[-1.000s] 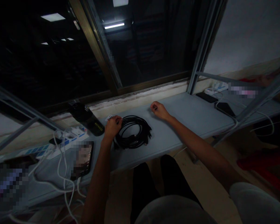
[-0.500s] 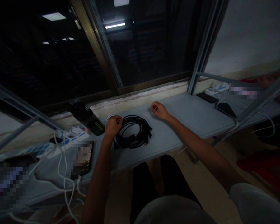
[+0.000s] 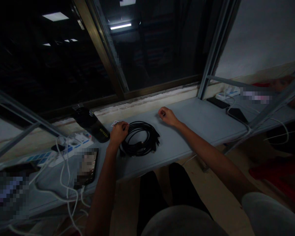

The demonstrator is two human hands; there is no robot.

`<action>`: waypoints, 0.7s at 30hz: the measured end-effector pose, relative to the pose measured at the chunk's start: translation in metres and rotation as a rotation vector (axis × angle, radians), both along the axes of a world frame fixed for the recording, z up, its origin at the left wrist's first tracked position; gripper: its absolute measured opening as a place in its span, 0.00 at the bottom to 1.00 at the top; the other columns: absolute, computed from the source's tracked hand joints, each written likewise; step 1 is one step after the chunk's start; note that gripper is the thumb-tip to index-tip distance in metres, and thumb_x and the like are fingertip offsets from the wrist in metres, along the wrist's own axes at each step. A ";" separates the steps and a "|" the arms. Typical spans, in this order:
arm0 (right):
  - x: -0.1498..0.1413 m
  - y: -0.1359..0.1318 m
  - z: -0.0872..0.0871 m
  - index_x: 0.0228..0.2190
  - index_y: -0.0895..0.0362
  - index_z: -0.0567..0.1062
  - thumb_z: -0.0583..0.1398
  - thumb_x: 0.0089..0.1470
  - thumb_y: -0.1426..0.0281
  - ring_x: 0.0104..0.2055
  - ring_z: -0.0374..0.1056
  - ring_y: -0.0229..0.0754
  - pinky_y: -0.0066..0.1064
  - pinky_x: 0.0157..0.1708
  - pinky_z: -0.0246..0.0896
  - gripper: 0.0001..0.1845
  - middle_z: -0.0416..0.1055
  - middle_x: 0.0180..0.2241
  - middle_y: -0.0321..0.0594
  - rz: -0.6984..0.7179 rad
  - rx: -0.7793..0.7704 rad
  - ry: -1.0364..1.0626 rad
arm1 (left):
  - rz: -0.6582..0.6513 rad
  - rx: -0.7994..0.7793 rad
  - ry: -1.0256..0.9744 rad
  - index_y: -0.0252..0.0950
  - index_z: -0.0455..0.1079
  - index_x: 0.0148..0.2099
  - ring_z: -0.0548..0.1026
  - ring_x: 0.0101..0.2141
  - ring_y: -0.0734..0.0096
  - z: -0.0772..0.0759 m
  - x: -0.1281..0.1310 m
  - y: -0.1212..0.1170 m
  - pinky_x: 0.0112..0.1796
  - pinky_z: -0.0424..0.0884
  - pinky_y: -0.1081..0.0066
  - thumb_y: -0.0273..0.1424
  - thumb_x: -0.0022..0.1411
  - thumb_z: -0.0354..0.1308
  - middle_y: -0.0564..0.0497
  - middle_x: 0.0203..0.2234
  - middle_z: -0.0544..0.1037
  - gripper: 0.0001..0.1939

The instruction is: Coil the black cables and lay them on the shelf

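Note:
A coil of black cable (image 3: pixel 140 139) lies on the grey table (image 3: pixel 199 124) in front of me. My left hand (image 3: pixel 118 132) rests on the coil's left edge, fingers curled over the strands. A small white tag (image 3: pixel 114 123) shows just beyond its knuckles. My right hand (image 3: pixel 167 116) sits on the table to the right of the coil, fingers closed around a small dark thing, possibly a cable end; it is too dim to tell.
A black bottle (image 3: pixel 93 124) lies left of the coil by the window sill. Further left are a white power strip (image 3: pixel 71 146), white charging cables (image 3: pixel 64 183) and a phone (image 3: pixel 87 167). Two dark phones (image 3: pixel 237 114) and another strip (image 3: pixel 226 93) lie at the right. Metal frame posts (image 3: pixel 211 59) flank the table.

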State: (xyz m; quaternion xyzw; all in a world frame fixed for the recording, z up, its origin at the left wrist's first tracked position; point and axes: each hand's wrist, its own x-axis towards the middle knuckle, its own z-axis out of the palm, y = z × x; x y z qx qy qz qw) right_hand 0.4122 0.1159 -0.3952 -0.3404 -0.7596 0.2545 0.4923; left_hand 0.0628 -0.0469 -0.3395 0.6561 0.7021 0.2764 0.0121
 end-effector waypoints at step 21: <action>0.001 0.001 -0.002 0.37 0.53 0.79 0.67 0.60 0.70 0.39 0.75 0.46 0.38 0.45 0.74 0.02 0.82 0.40 0.43 0.000 0.009 -0.005 | 0.011 0.003 -0.012 0.40 0.85 0.51 0.87 0.51 0.52 0.000 0.000 -0.001 0.56 0.80 0.60 0.36 0.78 0.62 0.41 0.50 0.90 0.11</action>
